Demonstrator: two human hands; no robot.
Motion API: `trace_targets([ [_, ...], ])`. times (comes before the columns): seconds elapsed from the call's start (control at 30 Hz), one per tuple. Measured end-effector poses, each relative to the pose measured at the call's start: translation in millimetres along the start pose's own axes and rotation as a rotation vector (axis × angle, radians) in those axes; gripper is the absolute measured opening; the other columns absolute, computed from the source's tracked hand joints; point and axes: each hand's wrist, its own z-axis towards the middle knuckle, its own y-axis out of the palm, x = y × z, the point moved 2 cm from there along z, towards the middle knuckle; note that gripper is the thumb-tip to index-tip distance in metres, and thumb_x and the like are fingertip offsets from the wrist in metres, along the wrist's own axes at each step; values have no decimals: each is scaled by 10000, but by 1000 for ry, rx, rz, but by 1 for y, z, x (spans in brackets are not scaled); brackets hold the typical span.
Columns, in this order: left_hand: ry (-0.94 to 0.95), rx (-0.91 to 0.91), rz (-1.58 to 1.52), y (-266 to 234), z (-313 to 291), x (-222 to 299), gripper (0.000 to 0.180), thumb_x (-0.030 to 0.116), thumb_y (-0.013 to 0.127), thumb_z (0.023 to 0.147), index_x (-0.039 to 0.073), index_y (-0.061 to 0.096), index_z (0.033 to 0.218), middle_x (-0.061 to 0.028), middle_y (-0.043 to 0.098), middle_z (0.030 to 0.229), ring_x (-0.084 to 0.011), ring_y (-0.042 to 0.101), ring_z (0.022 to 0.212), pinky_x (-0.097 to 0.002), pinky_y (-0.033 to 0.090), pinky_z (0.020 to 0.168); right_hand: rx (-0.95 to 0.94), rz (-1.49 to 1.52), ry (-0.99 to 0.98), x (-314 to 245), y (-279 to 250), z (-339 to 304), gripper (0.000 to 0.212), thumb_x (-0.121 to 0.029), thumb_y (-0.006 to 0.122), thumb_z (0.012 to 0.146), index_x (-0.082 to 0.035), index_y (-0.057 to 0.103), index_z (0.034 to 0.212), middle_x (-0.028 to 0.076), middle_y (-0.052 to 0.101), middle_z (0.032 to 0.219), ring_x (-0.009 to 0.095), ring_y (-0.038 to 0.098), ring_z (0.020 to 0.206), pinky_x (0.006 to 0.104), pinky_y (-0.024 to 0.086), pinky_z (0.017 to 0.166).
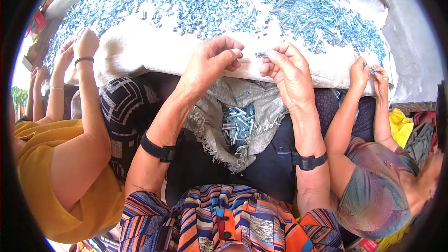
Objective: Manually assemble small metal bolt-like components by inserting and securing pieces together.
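My left hand (212, 60) is raised over the table's near edge, thumb and forefinger pinched on a small dark metal piece, perhaps a ring; its exact kind is too small to tell. Level with it, my right hand (290, 70) pinches a short silvery metal sleeve (260, 54) that sticks out toward the left hand. The two hands are apart. Below them, a frayed woven sack (268, 133) lies across my lap, with a heap of longer metal pieces (238, 123) in its hollow. Beyond my fingertips spreads a thick layer of loose metal sleeves (200, 9).
The table (163, 51) has a whitish cloth cover with a rounded near edge. Close on my left sits a person in a mustard top (70, 172); on my right, another in a patterned shirt (373, 191) handles small metal pieces. Yellow cloth (400, 125) lies at far right.
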Motion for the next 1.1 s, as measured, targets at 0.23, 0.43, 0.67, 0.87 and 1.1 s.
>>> trace_targets([
  [0.23,-15,-77,-179,15,-15,3,188,144,536,922,6,606,1030,-16,596,820,-88,558,740,-222,471,695,20,-42,-82,2,7,-19,85,-106,570,897,-33,566,941,27,600,765,100,587,646,233,491,608],
  [0.43,-32,-73,-231,24,-22,7,178,148,560,908,25,586,1034,-19,588,803,-90,558,709,-220,473,658,24,-27,-96,7,9,-27,86,-98,572,899,-28,558,946,34,596,774,107,591,655,234,491,621],
  [0.67,-42,-144,-415,21,-24,2,80,133,602,880,69,557,898,2,562,778,-91,550,648,-211,449,606,-44,117,-100,10,11,-32,65,-71,552,905,-24,545,948,48,597,793,130,600,678,254,501,644],
  [0.87,-1,-179,-406,24,-26,0,140,189,628,874,64,566,886,13,562,715,-65,521,601,-204,426,555,-91,137,-88,11,13,-41,52,-79,545,911,-27,544,915,61,601,793,142,607,678,266,508,636],
  [1.1,-21,-363,-483,23,-45,-9,190,184,648,858,53,563,966,15,571,760,-40,500,633,-182,401,563,-263,431,209,21,11,-60,100,-120,544,918,-28,548,879,79,614,804,156,620,656,268,518,630],
])
